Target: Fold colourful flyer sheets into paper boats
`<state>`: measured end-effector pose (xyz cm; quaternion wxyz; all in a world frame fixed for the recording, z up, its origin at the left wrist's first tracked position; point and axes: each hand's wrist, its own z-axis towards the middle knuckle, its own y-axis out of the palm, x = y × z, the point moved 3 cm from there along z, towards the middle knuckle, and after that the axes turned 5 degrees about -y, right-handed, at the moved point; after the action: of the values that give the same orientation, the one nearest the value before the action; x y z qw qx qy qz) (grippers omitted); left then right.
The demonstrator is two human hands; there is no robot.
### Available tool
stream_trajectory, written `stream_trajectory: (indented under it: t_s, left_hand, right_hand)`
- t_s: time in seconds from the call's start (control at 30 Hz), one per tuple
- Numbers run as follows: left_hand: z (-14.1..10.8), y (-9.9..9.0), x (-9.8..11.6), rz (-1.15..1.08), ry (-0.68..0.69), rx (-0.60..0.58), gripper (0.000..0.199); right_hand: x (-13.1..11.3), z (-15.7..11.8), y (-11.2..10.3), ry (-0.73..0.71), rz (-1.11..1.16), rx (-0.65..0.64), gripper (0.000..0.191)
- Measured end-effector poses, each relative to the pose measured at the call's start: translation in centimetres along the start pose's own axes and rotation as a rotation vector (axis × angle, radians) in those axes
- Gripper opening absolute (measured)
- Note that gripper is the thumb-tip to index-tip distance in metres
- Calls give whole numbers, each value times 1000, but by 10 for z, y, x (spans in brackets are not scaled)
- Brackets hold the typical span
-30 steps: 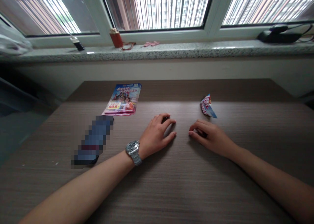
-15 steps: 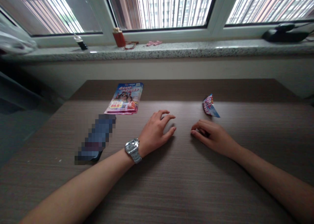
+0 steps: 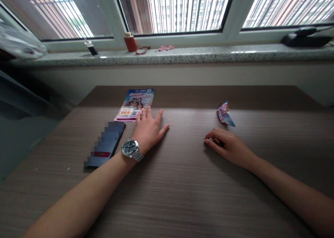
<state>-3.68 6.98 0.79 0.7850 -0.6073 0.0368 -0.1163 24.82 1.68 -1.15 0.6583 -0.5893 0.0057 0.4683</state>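
Observation:
A small stack of printed flyers (image 3: 141,97) lies on the wooden table (image 3: 180,182), blue at the top with a pink lower edge. My left hand (image 3: 148,131), with a metal watch (image 3: 130,148) at its wrist, is open, its fingers spread over the stack's lower right corner. Whether the fingertips touch the paper I cannot tell. My right hand (image 3: 229,144) rests on the table with its fingers curled in and nothing visible in them. Just beyond it a folded piece of printed paper (image 3: 224,113) stands on the table, tilted.
A phone (image 3: 108,144), partly blurred out, lies left of my left wrist. Along the stone windowsill (image 3: 198,57) are a red case (image 3: 130,43) with a cord, small pink items (image 3: 166,48), a small black-and-white object (image 3: 91,48) and a black device (image 3: 306,39).
My left hand has moved left and away from me to the flyers, its fingers spreading out. My right hand stays in place. The view has shifted slightly.

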Motion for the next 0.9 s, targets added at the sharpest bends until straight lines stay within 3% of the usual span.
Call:
stream_trajectory:
  t_s: [0.2, 0.4, 0.57, 0.9]
  left_hand:
    - [-2, 2, -1, 37, -27, -37, 66]
    - [-7, -3, 12, 42, 71, -30, 62]
    - [-14, -9, 28, 23, 122, -173, 61]
    - [-39, -15, 65, -179, 421, -270, 56]
  right_hand:
    - [-1, 0, -1, -7, 0, -2, 17]
    - [1, -1, 1, 15, 18, -20, 16]
    - [1, 0, 1, 28, 28, -27, 18]
    - [-2, 1, -3, 18, 25, 23, 17]
